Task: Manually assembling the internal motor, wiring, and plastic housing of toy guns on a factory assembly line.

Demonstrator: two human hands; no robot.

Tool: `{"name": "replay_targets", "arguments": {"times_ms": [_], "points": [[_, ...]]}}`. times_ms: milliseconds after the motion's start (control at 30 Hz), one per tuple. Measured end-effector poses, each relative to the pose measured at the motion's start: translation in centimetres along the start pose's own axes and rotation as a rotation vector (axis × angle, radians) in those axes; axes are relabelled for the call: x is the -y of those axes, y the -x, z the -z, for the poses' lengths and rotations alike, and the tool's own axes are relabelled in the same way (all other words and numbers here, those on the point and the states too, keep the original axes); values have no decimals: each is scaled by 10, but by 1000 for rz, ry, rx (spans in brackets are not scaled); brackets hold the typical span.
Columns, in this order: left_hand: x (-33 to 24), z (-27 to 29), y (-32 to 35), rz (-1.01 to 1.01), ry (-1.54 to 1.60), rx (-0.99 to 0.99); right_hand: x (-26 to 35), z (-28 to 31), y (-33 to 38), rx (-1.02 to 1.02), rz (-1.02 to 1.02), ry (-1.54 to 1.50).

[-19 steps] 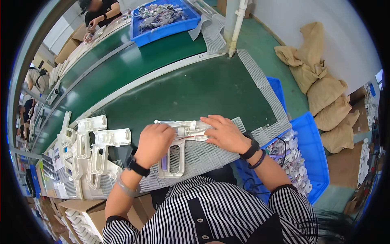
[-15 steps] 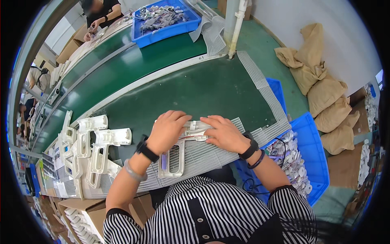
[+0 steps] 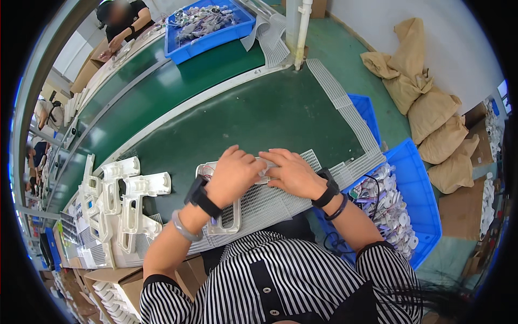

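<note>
A white plastic gun-shaped housing half [image 3: 238,218] lies on the table in front of me, its handle loop toward my body. Thin red wires show in its round left end, and a bit of purple sits by the handle under my left wrist. My left hand [image 3: 233,175] is bent over the barrel part, fingertips at its right portion. From the other side my right hand [image 3: 294,174] grips the right end, thumb and fingers curled around it. Both hands nearly touch, and what their fingertips pinch is hidden.
Several similar white housings [image 3: 144,185] are piled at the left. Blue bins of white parts and wires [image 3: 426,205] stand right of the table. A blue tray [image 3: 210,47] sits on the far green belt, near a co-worker [image 3: 127,24]. Tan sacks [image 3: 434,113] lean against the wall.
My left hand has slid right along the housing toward my right hand, uncovering the wired left end and covering the barrel's middle. The whole view has shifted slightly.
</note>
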State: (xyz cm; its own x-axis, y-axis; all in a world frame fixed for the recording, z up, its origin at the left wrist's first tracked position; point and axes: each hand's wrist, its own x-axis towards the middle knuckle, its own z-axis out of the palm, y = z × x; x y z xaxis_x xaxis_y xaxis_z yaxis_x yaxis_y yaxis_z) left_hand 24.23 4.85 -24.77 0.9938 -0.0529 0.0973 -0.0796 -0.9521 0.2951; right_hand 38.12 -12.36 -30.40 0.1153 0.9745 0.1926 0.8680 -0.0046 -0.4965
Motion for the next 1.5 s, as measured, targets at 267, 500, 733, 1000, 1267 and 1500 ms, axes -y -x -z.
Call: {"name": "replay_targets", "arguments": {"times_ms": [267, 500, 733, 1000, 1267, 1500], "points": [[-57, -41, 9, 225, -272, -219, 0, 2, -2, 7, -3, -77], [-63, -58, 15, 261, -371, -279, -2, 2, -4, -8, 8, -100], [-50, -65, 28, 262, -176, -319, -4, 1, -7, -5, -12, -164], [-7, -5, 83, 461, -97, -324, 2, 5, -7, 42, -12, -129], [5, -29, 101, 423, -288, -174, 2, 6, -8, 81, -42, -139], [14, -24, 95, 403, -321, -160, 0, 6, -10, 88, -16, -120]]}}
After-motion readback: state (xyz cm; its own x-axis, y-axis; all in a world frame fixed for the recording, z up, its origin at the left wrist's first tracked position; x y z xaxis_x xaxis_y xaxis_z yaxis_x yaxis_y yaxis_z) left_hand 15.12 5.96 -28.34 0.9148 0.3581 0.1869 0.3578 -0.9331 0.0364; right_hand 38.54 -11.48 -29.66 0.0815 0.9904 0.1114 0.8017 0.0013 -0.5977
